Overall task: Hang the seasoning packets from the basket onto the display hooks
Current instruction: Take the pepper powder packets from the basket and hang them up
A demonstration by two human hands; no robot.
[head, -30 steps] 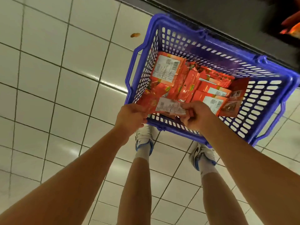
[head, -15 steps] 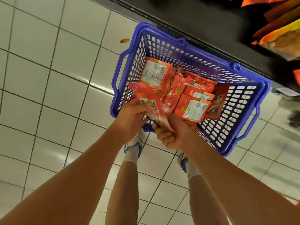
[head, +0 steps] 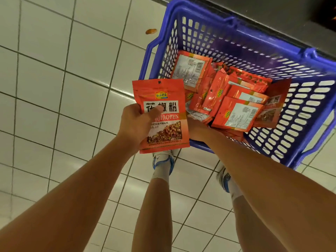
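Head view is showing the left hand (head: 134,124) gripping a seasoning packet (head: 161,115) upright, hang-hole uppermost, beside the basket (head: 300,135), while the right hand (head: 195,129), grip hidden, is reaching among the packets inside.

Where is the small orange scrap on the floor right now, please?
In the head view, the orange scrap lies on the white tiled floor, upper middle, just left of the blue basket.
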